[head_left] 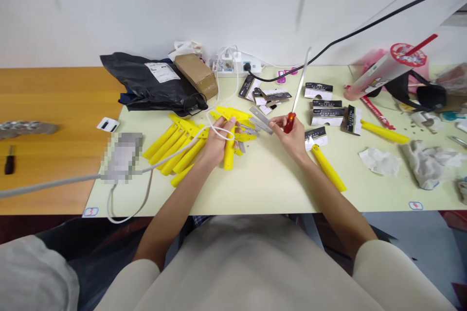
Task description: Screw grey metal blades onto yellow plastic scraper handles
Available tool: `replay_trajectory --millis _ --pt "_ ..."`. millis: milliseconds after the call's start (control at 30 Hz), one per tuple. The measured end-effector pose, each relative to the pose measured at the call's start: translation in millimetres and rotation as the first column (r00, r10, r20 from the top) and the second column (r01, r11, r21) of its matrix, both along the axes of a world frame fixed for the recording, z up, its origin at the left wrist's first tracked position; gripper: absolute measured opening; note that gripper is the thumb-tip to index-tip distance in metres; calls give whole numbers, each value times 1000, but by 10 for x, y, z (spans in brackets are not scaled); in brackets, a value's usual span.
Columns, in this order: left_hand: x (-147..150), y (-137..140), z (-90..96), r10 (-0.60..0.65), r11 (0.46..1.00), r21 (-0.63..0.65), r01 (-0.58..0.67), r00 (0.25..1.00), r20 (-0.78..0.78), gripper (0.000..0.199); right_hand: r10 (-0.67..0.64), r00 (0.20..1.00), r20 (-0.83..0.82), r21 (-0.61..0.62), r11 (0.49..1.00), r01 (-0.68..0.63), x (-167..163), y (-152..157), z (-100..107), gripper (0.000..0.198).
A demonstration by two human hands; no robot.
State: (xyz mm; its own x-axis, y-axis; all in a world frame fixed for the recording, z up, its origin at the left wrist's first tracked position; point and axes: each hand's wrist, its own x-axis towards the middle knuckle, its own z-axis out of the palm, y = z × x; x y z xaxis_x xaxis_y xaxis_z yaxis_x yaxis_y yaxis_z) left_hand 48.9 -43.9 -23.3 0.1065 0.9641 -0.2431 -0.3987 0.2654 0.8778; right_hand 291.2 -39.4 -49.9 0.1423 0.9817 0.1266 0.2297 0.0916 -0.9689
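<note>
My left hand (pixel 216 145) is closed around a yellow plastic scraper handle (pixel 228 156), its grip end pointing toward me. A white cable (pixel 219 131) crosses over the fingers. In my right hand (pixel 293 138) are a screwdriver (pixel 291 121), red-handled with its long shaft pointing up, and a flat metal blade (pixel 260 118) pinched at the fingertips. The blade points toward my left hand. Several more yellow scraper handles (pixel 164 145) lie fanned out beside my left hand. Between the hands lie loose metal blades (pixel 251 129), partly hidden.
Black-and-white cardboard packages (pixel 327 115) and two separate yellow handles (pixel 329 167) lie to the right. A cup with a red straw (pixel 390 73) leans behind crumpled tissue (pixel 380 161). At the back are a black plastic bag (pixel 146 87), a cardboard box (pixel 197 75) and a power strip (pixel 251 65).
</note>
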Motion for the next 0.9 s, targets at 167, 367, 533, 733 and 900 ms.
replay_trajectory --millis 167,367,533,733,900 --pt "94 -84 -105 -189 982 -11 189 981 -34 54 85 986 -143 -10 996 -87 -166 -65 276 65" --pt "123 -150 -158 -251 968 -22 251 967 -33 50 144 985 -94 -68 986 -151 -234 -74 271 67" --pt "179 -185 -180 -194 981 -21 193 977 -91 54 200 979 -40 -88 975 -202 -142 -97 250 66" --pt "295 -222 -231 -114 994 -15 113 982 -150 50 250 957 -149 -191 942 -276 -73 -163 277 64" --pt "398 -240 -210 -56 998 -47 47 977 -207 51 205 942 -266 -235 934 -270 4 -255 346 70"
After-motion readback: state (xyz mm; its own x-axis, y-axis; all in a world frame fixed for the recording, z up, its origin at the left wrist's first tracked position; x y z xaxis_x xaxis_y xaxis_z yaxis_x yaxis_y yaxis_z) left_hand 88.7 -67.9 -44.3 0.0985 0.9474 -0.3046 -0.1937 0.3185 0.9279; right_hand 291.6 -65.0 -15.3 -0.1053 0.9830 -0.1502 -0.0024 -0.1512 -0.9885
